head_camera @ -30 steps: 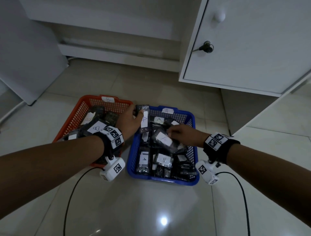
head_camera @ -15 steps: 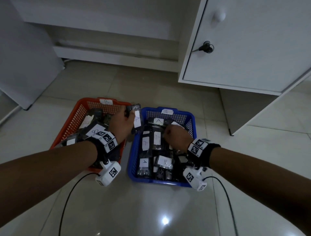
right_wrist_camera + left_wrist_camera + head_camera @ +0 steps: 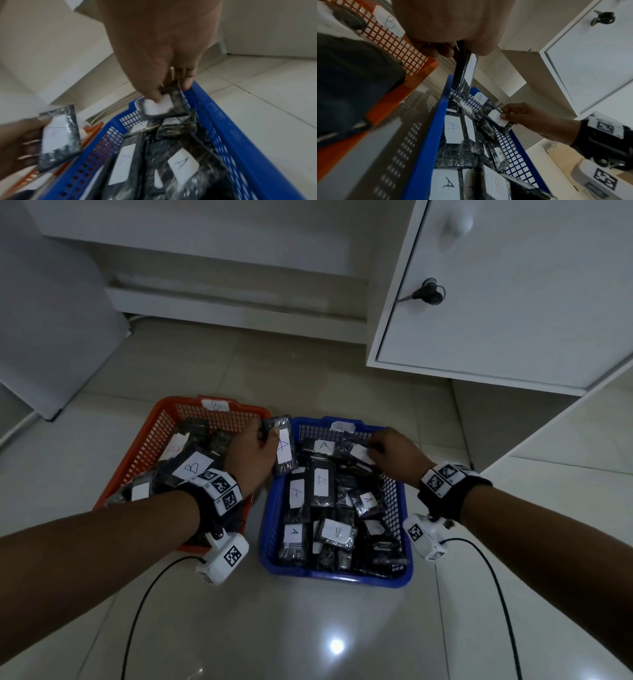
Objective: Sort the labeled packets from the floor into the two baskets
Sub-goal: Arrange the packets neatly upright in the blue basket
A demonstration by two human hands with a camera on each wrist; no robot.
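Note:
Two baskets stand side by side on the tiled floor: an orange basket (image 3: 147, 440) tagged B and a blue basket (image 3: 342, 575) tagged A, both full of dark labeled packets. My left hand (image 3: 253, 453) grips a dark packet marked A (image 3: 283, 447) upright over the gap between the two baskets, its lower end over the blue basket's left rim (image 3: 426, 135). My right hand (image 3: 390, 453) pinches another white-labeled packet (image 3: 359, 453) at the far right corner of the blue basket (image 3: 240, 135), thumb on its label (image 3: 157, 106).
A white cabinet door with a key (image 3: 428, 294) and a knob (image 3: 457, 225) stands behind the baskets on the right. A white panel leans at the left (image 3: 51, 320). Black cables (image 3: 137, 611) trail from both wrist cameras across the floor.
My right hand has moved from the middle of the blue basket to its far right corner, holding a packet. My left hand kept its packet and barely shifted.

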